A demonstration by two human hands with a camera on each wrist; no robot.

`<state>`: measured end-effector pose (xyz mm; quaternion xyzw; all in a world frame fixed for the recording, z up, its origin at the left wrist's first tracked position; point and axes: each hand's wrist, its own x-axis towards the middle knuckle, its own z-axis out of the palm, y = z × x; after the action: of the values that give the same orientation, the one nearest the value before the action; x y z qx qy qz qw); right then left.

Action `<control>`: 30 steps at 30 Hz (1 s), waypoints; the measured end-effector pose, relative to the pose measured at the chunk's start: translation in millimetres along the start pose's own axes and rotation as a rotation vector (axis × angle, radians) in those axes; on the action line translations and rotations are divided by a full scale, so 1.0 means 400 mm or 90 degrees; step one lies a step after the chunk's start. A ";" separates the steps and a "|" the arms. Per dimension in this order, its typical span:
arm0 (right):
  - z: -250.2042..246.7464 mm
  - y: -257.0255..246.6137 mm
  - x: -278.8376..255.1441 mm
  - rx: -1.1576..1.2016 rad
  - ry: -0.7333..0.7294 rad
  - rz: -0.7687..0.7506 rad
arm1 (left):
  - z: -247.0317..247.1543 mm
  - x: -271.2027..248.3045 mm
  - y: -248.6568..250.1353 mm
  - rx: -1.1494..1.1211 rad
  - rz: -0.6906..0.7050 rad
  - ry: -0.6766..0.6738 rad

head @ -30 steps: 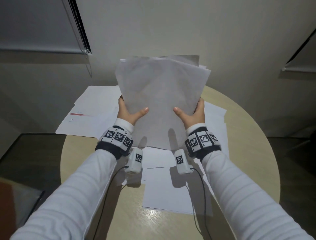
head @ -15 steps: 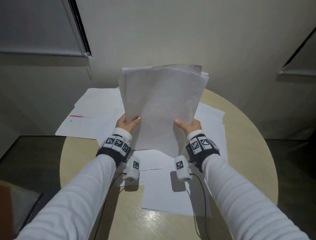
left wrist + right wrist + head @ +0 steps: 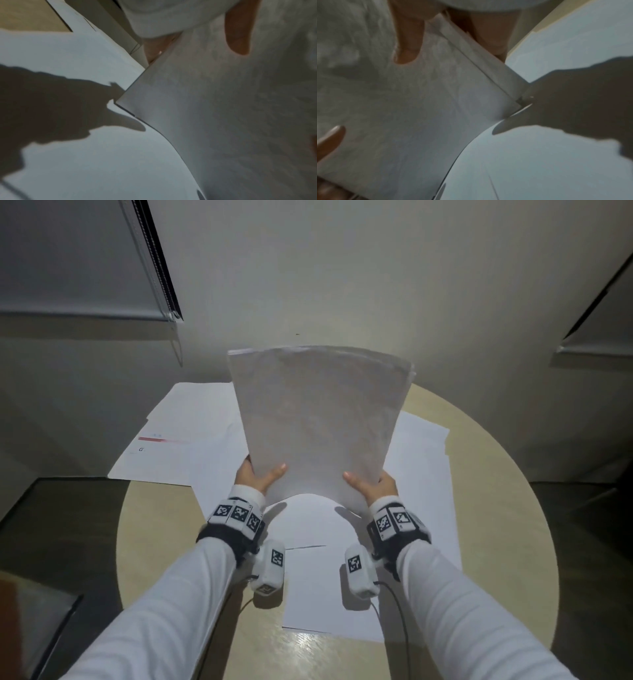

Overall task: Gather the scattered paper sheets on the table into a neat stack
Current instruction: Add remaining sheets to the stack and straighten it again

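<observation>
You are gripping the paper stack upright with your left hand and right hand. Its lower corners are touching loose sheets lying on the table.

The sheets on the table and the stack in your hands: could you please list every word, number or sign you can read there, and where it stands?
"G": a small dark mark, perhaps that letter, on the printed sheet at far left.
Red bar with faint bluish print above it, same sheet: too blurred to read.
Held stack: faint mottling, no legible text.
Wrist bands: black-and-white square code markers, no words.
</observation>
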<state>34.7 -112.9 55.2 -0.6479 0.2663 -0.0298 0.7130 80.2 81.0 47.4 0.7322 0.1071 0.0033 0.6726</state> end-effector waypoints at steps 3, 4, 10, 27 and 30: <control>0.010 0.009 0.010 -0.050 0.019 -0.024 | 0.007 0.010 -0.011 0.019 -0.034 0.005; 0.015 0.010 0.014 -0.051 0.021 -0.025 | 0.009 0.015 -0.012 0.035 -0.035 0.011; 0.016 -0.007 0.044 -0.153 0.037 -0.054 | 0.005 0.042 -0.005 0.045 -0.073 0.030; 0.108 -0.334 -0.090 -0.763 0.270 -0.663 | -0.017 0.067 0.002 0.040 -0.079 -0.044; 0.099 -0.322 -0.085 -0.732 0.331 -0.683 | -0.019 0.074 -0.001 0.014 -0.090 -0.063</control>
<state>61.2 -84.3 188.7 -0.9229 0.0510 -0.3743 0.0749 107.9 93.2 43.8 0.7296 0.1250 -0.0813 0.6674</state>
